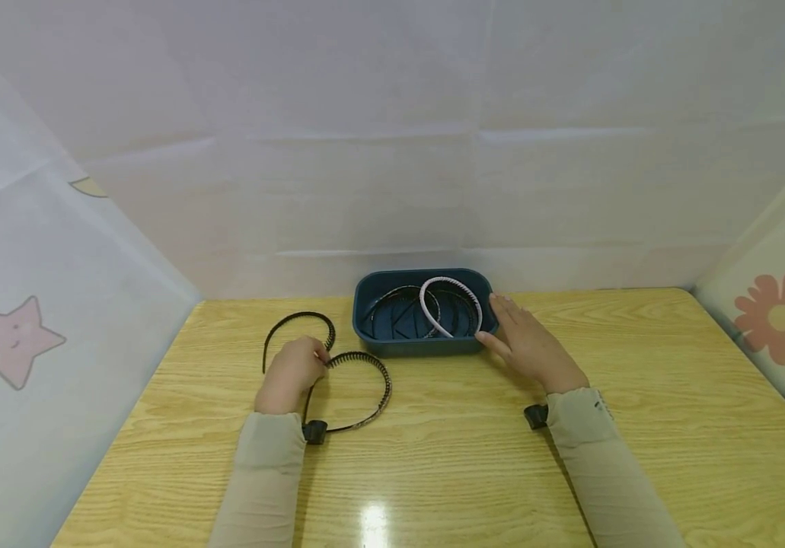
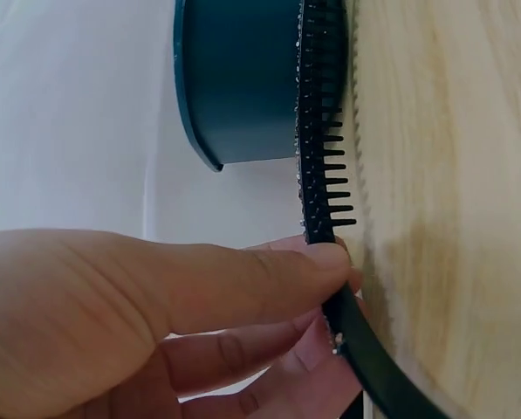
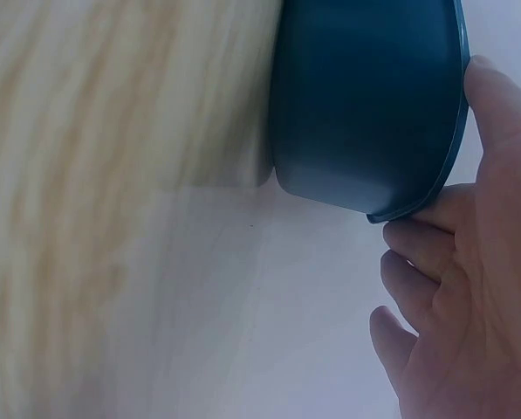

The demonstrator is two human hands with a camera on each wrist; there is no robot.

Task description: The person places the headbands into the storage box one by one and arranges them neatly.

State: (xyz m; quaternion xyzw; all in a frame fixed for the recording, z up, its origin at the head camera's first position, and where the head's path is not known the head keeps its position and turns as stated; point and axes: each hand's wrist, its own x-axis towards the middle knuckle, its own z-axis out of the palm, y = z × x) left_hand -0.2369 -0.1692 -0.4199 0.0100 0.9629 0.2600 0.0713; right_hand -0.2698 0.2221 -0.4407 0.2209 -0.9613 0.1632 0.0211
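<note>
My left hand [image 1: 291,374] pinches a dark toothed headband [image 2: 317,148] between thumb and fingers, left of the bin in the head view. Its band has small shiny specks along the outer edge. Just behind that hand, a second black headband [image 1: 299,313] lies on the table. A dark blue bin [image 1: 426,348] stands near the table's back edge. Inside it are a white headband [image 1: 426,301] leaning on the rim and several dark ones. My right hand [image 1: 532,346] rests against the bin's right end, its thumb and fingertips touching the rim.
The light wood table [image 1: 447,449] runs back to a pale sheet wall [image 1: 378,190] close behind the bin. Side sheets carry a pink star [image 1: 11,342] at left and a red flower [image 1: 781,317] at right. A black wrist device [image 1: 314,432] sits by the left cuff.
</note>
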